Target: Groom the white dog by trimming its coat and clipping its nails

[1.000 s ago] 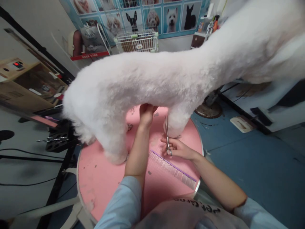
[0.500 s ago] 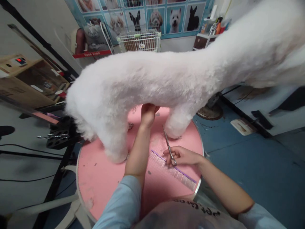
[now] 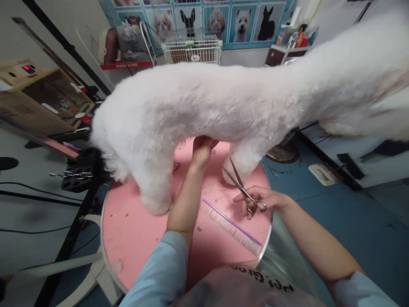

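A white dog [image 3: 204, 98] with fluffy, trimmed fur stands on a round pink grooming table [image 3: 137, 247]. My left hand [image 3: 203, 150] reaches up against its belly, fingers curled. The fur partly hides the fingertips, and what they grip is not visible. In my right hand [image 3: 260, 199] are scissors [image 3: 240, 186], their blades spread and pointing toward the dog's front leg [image 3: 238, 164]. The blades look near the leg; whether they touch it I cannot tell. A metal comb with a purple spine [image 3: 231, 226] lies on the table below my right hand.
To the left, a black holder [image 3: 76, 179] contains more scissors, beside a wooden cabinet [image 3: 47, 98] with a red display. Behind the dog stand a white wire cage [image 3: 191, 51] and a small shelf [image 3: 284, 53] with bottles. Small hair clumps dot the table.
The scissors' blades have opened, and my right hand has moved right and slightly up, off the comb. My left hand stays at the belly. The whole view has shifted slightly.
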Tool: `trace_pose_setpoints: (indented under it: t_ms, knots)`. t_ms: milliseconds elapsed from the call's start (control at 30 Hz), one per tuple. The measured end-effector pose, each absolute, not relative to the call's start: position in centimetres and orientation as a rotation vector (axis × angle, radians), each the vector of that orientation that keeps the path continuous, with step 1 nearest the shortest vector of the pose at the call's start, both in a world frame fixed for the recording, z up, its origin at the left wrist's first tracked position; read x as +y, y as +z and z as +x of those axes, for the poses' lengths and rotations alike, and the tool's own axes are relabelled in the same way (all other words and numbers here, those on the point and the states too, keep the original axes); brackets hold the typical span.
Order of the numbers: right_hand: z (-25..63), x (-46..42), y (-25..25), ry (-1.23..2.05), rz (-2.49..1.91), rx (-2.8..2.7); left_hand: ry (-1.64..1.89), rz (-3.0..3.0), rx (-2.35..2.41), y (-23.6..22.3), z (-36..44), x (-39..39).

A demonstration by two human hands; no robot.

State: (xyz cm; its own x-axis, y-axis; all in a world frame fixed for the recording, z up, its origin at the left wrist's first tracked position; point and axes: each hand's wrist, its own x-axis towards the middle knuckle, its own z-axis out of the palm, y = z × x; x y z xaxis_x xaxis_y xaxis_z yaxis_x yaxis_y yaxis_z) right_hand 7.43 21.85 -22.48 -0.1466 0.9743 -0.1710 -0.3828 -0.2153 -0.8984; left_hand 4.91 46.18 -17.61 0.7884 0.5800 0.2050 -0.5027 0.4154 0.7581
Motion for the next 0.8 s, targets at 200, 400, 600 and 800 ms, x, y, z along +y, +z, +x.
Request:
trace_pose_setpoints:
  t_ms: [200, 400, 600, 800]
  knots:
    - [7.1, 22.1, -23.3, 1.625, -1.065, -0.828, 0.672, 0.964, 0.077, -17.7, 4.8, 46.4]
    - [6.5, 22.3, -24.3, 1.575, -1.065, -0.796, 0.689, 0.974, 0.088, -17.8, 4.8, 46.3]
    - [5.7, 22.6, -24.9, 1.588, -1.110, -0.757, 0.678, 0.995, 0.087, -17.7, 4.7, 46.4]
    - [5.1, 22.8, -25.7, 1.608, -1.132, -0.722, 0.679, 1.003, 0.125, -17.3, 4.7, 46.2]
